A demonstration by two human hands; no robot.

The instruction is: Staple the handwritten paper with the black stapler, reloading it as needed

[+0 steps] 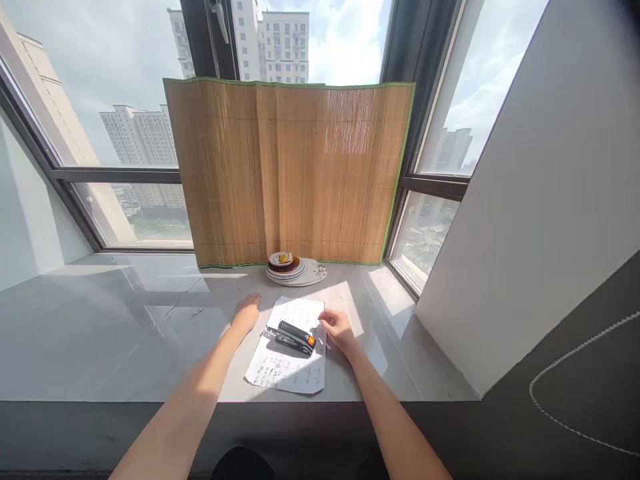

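Observation:
Handwritten white paper sheets [300,380] lie on the window ledge between my hands. Across them rest a black tool with an orange end [296,333] and black pens [287,344] beside it. My left hand [247,312] lies flat on the ledge, left of the sheets' upper part, holding nothing. At the sheets' right edge is my right hand [336,327], its fingers curled with thumb and fingertips close together; whether something small is between them is too small to tell.
Stacked plates [285,273] stand on a pale oval board [316,271] beyond the sheets. Behind them a bamboo mat [300,173] leans against the windows. A slanted wall [525,200] borders the ledge [125,347] on the right.

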